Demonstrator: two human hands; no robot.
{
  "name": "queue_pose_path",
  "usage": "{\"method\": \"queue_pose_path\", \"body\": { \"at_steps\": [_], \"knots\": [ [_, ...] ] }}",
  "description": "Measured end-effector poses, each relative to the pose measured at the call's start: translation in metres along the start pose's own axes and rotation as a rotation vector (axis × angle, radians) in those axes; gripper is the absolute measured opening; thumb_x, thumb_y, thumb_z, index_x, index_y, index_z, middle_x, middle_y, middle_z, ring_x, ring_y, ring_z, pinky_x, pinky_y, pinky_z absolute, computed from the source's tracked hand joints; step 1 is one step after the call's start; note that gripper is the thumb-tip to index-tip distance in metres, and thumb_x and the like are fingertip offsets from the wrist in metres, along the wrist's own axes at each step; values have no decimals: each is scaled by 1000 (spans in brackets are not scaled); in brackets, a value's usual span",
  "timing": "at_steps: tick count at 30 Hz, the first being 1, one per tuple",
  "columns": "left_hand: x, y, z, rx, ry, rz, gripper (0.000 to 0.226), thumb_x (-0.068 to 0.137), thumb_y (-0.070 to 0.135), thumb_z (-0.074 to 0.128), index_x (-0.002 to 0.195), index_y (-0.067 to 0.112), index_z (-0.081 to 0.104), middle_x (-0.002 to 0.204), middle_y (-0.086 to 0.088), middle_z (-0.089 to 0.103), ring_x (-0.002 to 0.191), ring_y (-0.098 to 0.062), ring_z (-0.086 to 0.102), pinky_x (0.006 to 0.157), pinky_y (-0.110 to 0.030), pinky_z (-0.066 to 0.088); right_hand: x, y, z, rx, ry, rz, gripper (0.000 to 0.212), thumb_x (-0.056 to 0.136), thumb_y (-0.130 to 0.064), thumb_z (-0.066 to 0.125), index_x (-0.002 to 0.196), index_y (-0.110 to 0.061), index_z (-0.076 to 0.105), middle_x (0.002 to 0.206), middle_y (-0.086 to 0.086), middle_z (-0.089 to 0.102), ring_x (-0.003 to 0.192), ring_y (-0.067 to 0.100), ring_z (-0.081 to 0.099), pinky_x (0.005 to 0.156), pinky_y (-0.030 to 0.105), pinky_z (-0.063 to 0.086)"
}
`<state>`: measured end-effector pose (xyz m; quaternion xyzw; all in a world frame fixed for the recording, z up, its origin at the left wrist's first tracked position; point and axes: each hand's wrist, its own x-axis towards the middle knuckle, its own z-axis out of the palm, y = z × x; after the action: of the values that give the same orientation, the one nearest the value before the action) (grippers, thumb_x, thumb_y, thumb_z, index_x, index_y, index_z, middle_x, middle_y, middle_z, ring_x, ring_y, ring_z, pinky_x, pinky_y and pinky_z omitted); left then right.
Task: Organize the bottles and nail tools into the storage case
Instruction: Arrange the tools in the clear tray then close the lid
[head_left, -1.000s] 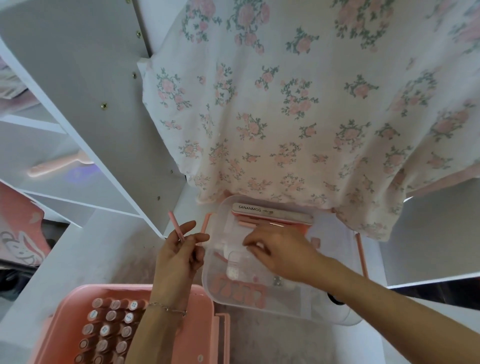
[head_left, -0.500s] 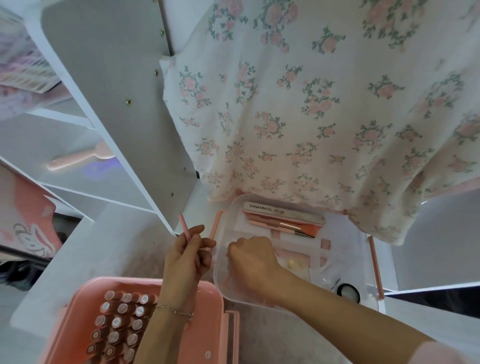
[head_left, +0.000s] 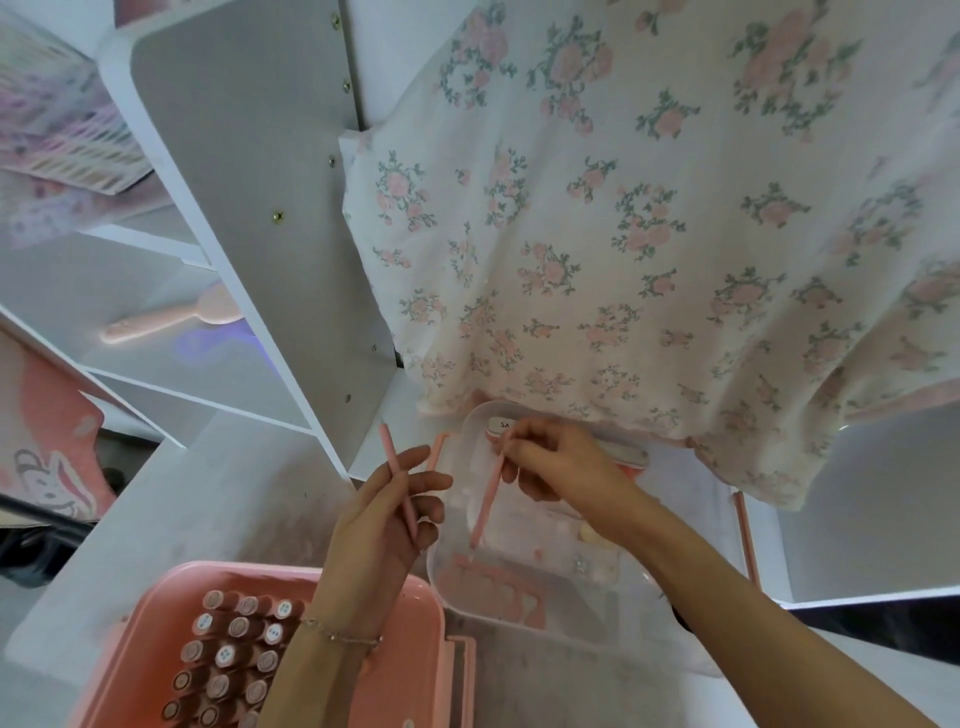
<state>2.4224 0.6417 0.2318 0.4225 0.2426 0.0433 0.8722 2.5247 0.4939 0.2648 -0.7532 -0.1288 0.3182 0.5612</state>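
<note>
White shelf (head_left: 156, 519) | pink sticks (head_left: 397, 480) upright-ish in both hands (head_left: 561, 467)

Views: one, the head camera alone; no second view shares the scene.
Position: worn on the person's head, above the work surface.
Direction: forward and steeply down, wide-angle, edges bowed.
Nearness: close; left hand (head_left: 387, 525) and right hand (head_left: 563, 465) fill the lower middle.
Upper frame: flowered cloth (head_left: 649, 218) hangs ahead.
</note>
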Motion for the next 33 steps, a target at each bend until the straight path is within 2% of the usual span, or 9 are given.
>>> {"method": "queue_pose_path", "body": {
  "at_steps": [3,7,10,13,19,23,25,30,33],
  "knots": [
    [0,-1,1,54,-98,-39,25,89,11,40,99,-1,60,89,-17,71,71,-24,68,55,-25,54,-2,-1,-6,220,-16,-21,30,89,-2,44,68,-17,60,55,0,61,40,9,40,37,16,29],
    [-2,-5,3,140,-231,-117,34,79,16,47,104,-2,60,101,-21,69,91,-32,67,67,-30,56,-3,0,-7,144,-17,-41,25,89,-3,47,71,-16,59,54,-3,61,41,6,41,39,14,31],
    [-5,-10,6,238,-294,-131,35,79,17,50,108,1,61,95,-15,71,74,-22,68,61,-25,54,-6,3,-3,-51,11,-76,14,87,-10,56,77,-19,61,59,-5,62,49,3,47,48,15,38],
    [-8,-15,9,322,-313,-135,28,84,14,51,107,6,65,72,-4,65,55,-11,54,52,-19,44,-7,3,-1,-105,71,-140,18,84,-15,62,87,-32,61,76,-3,60,72,9,52,69,23,46],
    [-11,-12,10,459,-414,-165,21,88,13,51,102,8,65,67,1,60,50,-10,50,48,-18,41,-10,-1,-10,-223,-29,-152,17,87,-20,59,79,-35,63,94,0,68,90,15,59,82,24,48],
    [-9,-8,11,540,-407,-133,22,92,7,46,102,11,65,66,4,60,49,-9,47,48,-17,39,-12,-3,-22,-211,-20,-163,19,89,-13,56,76,-27,60,67,-19,63,67,-6,55,66,10,43],
    [-8,-5,14,557,-414,-114,24,93,6,44,102,13,65,66,5,60,48,-9,46,48,-16,38,-12,-2,-28,-104,17,-168,19,89,-7,53,77,-20,60,63,-18,63,61,-8,53,61,6,41],
    [-4,-3,23,633,-444,-101,22,93,5,46,102,12,64,67,5,60,48,-8,47,49,-15,39,-14,-3,-32,54,113,-181,19,92,-3,46,77,-10,56,66,-6,65,58,-1,58,55,10,44],
    [-3,-2,19,730,-447,-123,22,93,3,45,101,13,64,65,8,61,49,-6,47,50,-15,39,-14,-3,-42,297,235,-199,22,96,-3,35,80,-10,48,71,3,72,59,12,61,52,19,46]
  ]
}}
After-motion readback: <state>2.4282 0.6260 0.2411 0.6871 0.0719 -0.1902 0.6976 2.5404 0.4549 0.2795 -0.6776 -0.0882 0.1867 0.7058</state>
